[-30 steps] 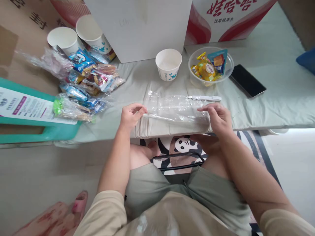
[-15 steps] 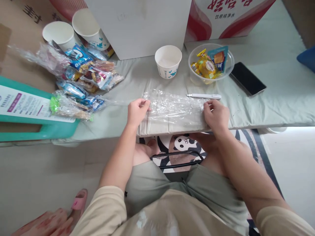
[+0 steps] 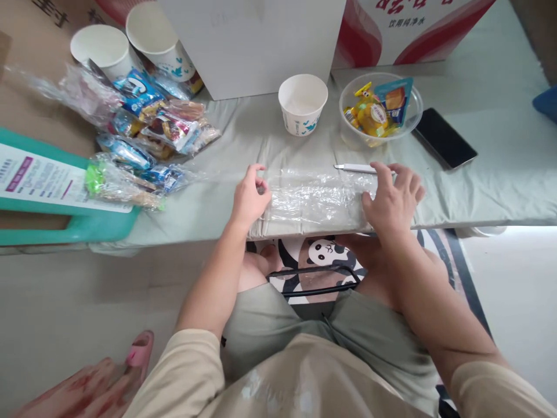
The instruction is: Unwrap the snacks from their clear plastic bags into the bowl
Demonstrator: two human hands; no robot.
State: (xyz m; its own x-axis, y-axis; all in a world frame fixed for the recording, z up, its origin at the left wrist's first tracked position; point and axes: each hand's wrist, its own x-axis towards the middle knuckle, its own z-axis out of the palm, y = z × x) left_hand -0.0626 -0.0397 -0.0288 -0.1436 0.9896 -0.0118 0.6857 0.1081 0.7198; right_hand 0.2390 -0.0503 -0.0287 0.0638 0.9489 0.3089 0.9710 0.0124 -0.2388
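Spanning the view beyond both hands, pale grey-green padded cloth surface carries everything else. Large white cardboard box stands far beyond the left hand, with a red-and-white printed carton to its right. Teal plastic stool with a printed label sits well to the left of the left hand. Heap of wrapped snacks in crinkled clear bags lies left of and beyond the left hand; two white paper cups stand behind the heap.

Clear crinkled plastic sheet lies flat at the near edge of the cloth, between the two hands. Left hand presses its left end, fingers curled loosely, nothing gripped. Right hand rests on its right end, fingers spread wide and flat.

Clear plastic bowl of yellow and blue snack packets sits just beyond the right hand. Black smartphone lies beyond and right of it. Small white paper bowl stands beyond the sheet. Thin white pen-shaped tool lies just beside the right fingertips.
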